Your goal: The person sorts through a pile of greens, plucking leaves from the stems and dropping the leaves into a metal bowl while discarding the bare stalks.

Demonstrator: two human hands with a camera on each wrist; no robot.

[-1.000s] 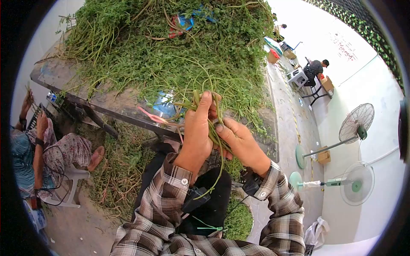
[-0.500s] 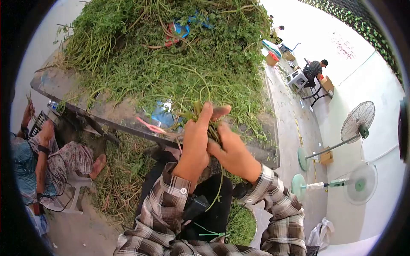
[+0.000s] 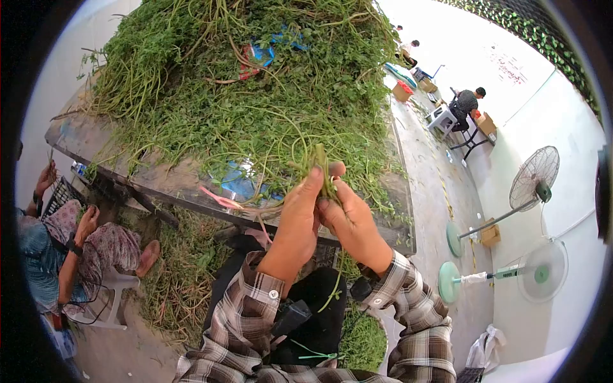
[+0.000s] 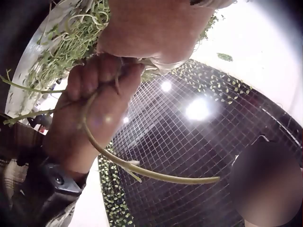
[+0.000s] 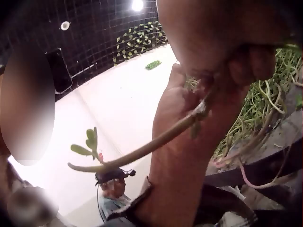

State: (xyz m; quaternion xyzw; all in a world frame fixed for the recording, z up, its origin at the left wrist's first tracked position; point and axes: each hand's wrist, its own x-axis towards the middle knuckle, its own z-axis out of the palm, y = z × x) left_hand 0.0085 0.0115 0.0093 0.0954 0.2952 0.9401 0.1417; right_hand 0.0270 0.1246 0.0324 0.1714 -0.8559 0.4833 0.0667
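Note:
Both hands meet in front of the body in the head view, just over the near table edge. My left hand (image 3: 299,207) grips a bunch of green plant stems (image 3: 320,156), its thumb up along the cut ends. Close against it, my right hand (image 3: 359,228) pinches the same bunch between thumb and fingers. One thin stem hangs below the hands. In the left wrist view a long bent stem (image 4: 165,178) sticks out from the hands. The right wrist view shows a thick stem (image 5: 142,151) with small rounded leaves at its end.
A large heap of greens (image 3: 255,115) covers the table (image 3: 159,179), with a pink-stemmed sprig (image 3: 220,199) at its edge. More cut plants (image 3: 182,268) lie on the floor. Another person (image 3: 76,255) sits at left. Two fans (image 3: 535,179) stand at right.
The right hand has shifted its grip up toward the left hand's fingertips. The bunch's cut ends now point more upright. At left, the seated person's near hand has moved lower.

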